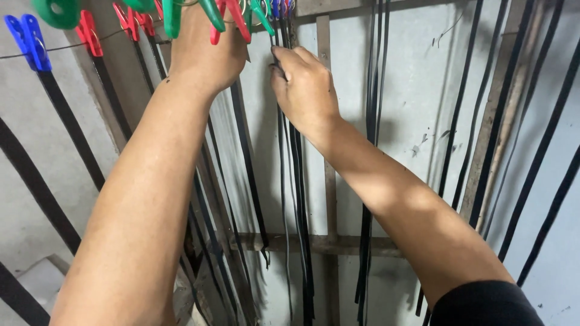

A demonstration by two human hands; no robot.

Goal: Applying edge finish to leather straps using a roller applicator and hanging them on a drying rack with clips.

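Wall: a pale grey, scuffed wall (411,90) is seen behind everything, crossed by a weathered wooden frame (314,242) with one upright post and one lower rail.
Floor: a pale stepped ledge (36,281) is seen at the lower left; nothing more of the room is shown.
Line: a thin wire (60,47) is strung along the top left, and coloured pegs are clipped along it.
Pegs: a blue peg (27,39), a red peg (89,31) and a green peg (171,18) are seen, each pinching the top of a strip.
Strips: long black strips (296,181) are hung straight down against the wall; more are slanted at the far left and right.
Left hand: the left hand (202,54) is raised among the pegs at the line; its fingers are cut off by the frame's top edge, so its grip cannot be told.
Right hand: the right hand (305,90) is closed, apparently pinching the top of one strip just below the pegs.
Labels: no packages or signs are visible.
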